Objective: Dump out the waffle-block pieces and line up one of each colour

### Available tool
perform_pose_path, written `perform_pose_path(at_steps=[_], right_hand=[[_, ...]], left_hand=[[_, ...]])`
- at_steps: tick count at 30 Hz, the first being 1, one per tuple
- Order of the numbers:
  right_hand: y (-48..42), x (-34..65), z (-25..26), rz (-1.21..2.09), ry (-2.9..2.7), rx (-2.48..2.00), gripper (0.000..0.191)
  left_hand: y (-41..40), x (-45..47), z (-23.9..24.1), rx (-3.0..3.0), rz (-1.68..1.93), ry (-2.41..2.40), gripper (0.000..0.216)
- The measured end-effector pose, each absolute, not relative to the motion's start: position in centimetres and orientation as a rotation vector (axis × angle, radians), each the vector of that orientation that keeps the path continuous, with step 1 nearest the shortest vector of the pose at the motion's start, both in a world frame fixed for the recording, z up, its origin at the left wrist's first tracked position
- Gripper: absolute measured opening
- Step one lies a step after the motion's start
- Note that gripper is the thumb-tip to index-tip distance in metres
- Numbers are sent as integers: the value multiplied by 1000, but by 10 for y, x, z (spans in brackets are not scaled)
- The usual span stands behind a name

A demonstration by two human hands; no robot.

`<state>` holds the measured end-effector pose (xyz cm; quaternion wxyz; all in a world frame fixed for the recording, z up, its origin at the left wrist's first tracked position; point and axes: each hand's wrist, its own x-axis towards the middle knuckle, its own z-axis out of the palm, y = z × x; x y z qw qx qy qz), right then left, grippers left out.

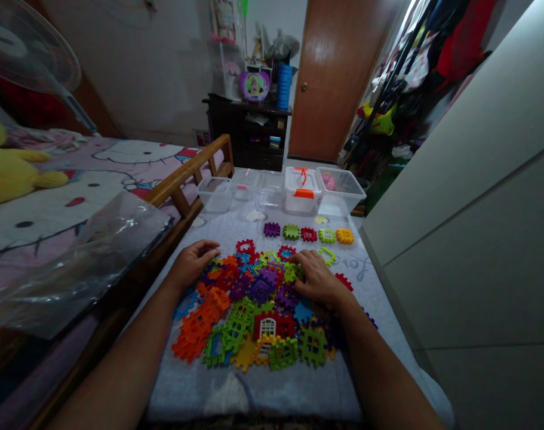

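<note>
A heap of colourful plastic interlocking blocks (263,289) with notched edges lies on the cloth-covered table. My left hand (193,263) rests at the heap's left edge, its fingers stretched out and nothing held. At the heap's upper right, my right hand (319,278) has its fingers bent around a lime green block (293,272). Beyond the heap runs a row of separate blocks: a purple one (272,229), a green one (291,232), a red one (309,234), a lime one with a white window (326,236) and a yellow-orange one (344,236).
Clear plastic boxes (215,194) line the table's far end, with a white-lidded box (301,190) with orange clips among them. A wooden bed rail (186,170) borders the left side. A pale cabinet (473,197) stands close on the right.
</note>
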<state>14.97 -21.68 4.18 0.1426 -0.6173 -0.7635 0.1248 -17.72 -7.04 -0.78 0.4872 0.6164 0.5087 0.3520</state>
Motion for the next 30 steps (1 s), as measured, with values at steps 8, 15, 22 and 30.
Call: perform_pose_path(at_steps=[8, 15, 22, 30], right_hand=[[-214, 146, 39, 348, -2184, -1779, 36], [-215, 175, 39, 337, -2067, -1718, 31], [-216, 245, 34, 329, -1636, -1918, 31], [-214, 254, 13, 319, -1711, -2129, 38]], left_hand=[[-69, -177, -10, 1510, 883, 1240, 58], [-68, -179, -12, 1495, 873, 1231, 60], [-69, -177, -9, 1525, 865, 1249, 60], [-73, -175, -2, 1514, 856, 1261, 58]])
